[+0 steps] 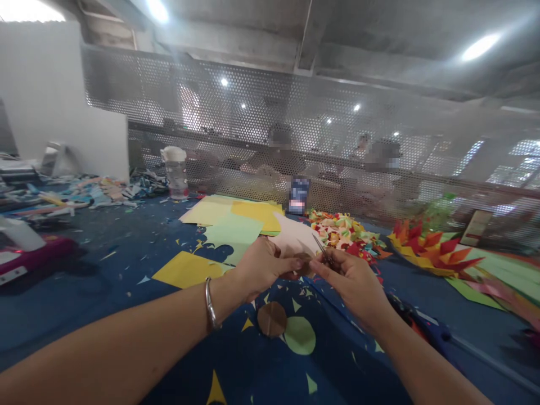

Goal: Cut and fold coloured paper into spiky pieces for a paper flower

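My left hand (264,264), with a silver bangle at its wrist, pinches a small brown piece (302,264) in the middle of the view. Close beside it, my right hand (348,275) has thumb and fingers pressed together at the same piece. Thin metal tweezers or scissor blades (319,244) stick up from the right fingers; which tool it is I cannot tell. Below the hands, a brown disc (272,319) lies on the blue table (177,337), touching a pale green disc (300,336).
Yellow sheets (188,270) and green sheets (234,233) lie beyond my left hand. Behind the right hand is a heap of coloured paper bits (341,228). A phone (298,194) and a cup (175,171) stand near the mesh partition (236,146). A glue gun (439,332) lies at right.
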The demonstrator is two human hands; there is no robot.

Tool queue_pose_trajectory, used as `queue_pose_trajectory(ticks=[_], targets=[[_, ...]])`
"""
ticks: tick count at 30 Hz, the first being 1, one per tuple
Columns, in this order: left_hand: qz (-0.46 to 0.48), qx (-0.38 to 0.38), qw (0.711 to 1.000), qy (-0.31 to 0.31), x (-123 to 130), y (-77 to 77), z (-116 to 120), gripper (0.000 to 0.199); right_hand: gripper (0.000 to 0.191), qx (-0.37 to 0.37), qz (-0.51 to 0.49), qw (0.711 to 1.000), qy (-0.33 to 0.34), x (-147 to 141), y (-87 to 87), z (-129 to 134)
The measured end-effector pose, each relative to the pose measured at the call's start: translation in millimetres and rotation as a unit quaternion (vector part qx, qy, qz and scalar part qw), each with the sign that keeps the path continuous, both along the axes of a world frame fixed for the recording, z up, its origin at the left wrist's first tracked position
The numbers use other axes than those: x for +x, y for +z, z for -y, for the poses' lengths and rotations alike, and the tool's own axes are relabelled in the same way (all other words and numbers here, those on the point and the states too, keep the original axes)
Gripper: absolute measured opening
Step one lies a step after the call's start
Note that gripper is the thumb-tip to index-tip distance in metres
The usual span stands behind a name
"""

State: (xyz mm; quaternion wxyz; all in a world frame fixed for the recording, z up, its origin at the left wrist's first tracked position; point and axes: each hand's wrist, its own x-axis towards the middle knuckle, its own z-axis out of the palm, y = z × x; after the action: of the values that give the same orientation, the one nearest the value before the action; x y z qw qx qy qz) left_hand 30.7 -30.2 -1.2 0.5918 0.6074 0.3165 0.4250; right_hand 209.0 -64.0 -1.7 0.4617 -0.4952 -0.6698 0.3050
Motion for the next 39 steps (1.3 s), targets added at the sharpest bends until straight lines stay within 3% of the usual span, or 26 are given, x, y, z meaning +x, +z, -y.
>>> queue_pose_trajectory(ticks=[8, 15, 25, 32, 39], targets=[[-0.044, 0.010, 0.998, 0.042, 0.7, -0.9, 1.0, 0.020, 0.017, -0.024, -0.053, 0.998, 0.019, -1.6, -0.4, 0.4], [-0.019, 0.019, 1.000, 0.012, 0.9, 3.3, 3.3, 0.021, 0.017, -0.037, -0.077, 0.996, 0.020, -2.3, -0.9, 1.1], [-0.042, 0.003, 0.999, 0.023, -1.8, 2.3, 0.4, 0.029, 0.019, -0.029, -0.052, 0.998, 0.002, -0.5, -0.5, 1.8], [0.046, -0.036, 0.997, -0.052, 0.9, 6.3, 5.8, 0.024, 0.017, -0.020, -0.070, 0.997, 0.024, 0.3, -2.5, 0.4], [0.030, -0.043, 0.997, -0.060, 1.5, 4.9, 5.5, 0.023, 0.015, -0.001, -0.056, 0.998, 0.001, -1.9, -0.2, 1.7]])
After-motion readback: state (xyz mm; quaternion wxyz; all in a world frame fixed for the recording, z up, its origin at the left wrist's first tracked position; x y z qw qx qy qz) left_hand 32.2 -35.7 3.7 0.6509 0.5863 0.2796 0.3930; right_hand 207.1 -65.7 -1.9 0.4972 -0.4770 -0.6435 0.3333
